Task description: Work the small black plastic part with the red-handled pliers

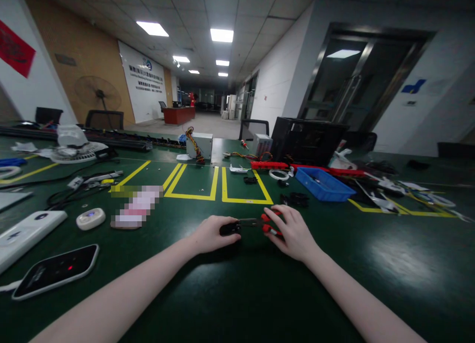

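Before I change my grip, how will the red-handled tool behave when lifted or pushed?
The red-handled tool is probably stiff and perhaps heavy for its size, since its slim front looks metallic. Its two red handles sit apart in the right hand, so they may pivot if squeezed. That spread shape also seems unlikely to roll.

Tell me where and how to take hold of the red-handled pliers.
Best by the two red handles, probably from the right: the pliers are held sideways, handles spread apart toward the right hand, while the narrow metal jaws point left, toward the black piece in the left hand.
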### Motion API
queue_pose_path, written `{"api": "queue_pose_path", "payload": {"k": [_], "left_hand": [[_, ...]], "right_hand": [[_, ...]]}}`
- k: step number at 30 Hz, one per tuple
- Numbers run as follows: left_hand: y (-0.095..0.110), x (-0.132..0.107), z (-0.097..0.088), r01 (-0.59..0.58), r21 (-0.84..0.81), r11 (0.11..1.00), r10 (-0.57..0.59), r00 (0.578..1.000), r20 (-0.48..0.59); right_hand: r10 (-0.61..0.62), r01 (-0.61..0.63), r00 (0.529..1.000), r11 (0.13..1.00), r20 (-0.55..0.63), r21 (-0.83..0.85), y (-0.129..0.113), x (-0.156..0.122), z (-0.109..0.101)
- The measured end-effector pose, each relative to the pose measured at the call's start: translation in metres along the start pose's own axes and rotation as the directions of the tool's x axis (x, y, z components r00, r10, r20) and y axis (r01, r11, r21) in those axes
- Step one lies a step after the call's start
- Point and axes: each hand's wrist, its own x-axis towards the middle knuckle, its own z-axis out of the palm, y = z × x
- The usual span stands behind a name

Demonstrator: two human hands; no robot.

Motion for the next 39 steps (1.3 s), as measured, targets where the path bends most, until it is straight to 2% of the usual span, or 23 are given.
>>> {"api": "queue_pose_path", "payload": {"k": [15, 26, 39], "left_hand": [[0.0034, -0.0055, -0.0022, -0.06, 0.12, 0.991, 0.049, 0.995, 0.089], [0.0044, -0.0063, -0.002, -0.094, 0.167, 0.982, 0.077, 0.992, 0.104], [0.0057, -0.0078, -0.0037, -0.114, 0.179, 0.977, 0.093, 0.988, 0.122]], "right_hand": [[-0.019, 0.006, 0.997, 0.982, 0.069, 0.186, 0.0009, 0.0005, 0.0026], [-0.105, 0.082, 0.99, 0.972, 0.098, 0.219, -0.0014, -0.0002, 0.0015], [-0.114, 0.074, 0.983, 0.963, 0.145, 0.259, -0.0054, -0.0008, -0.0012]]}}
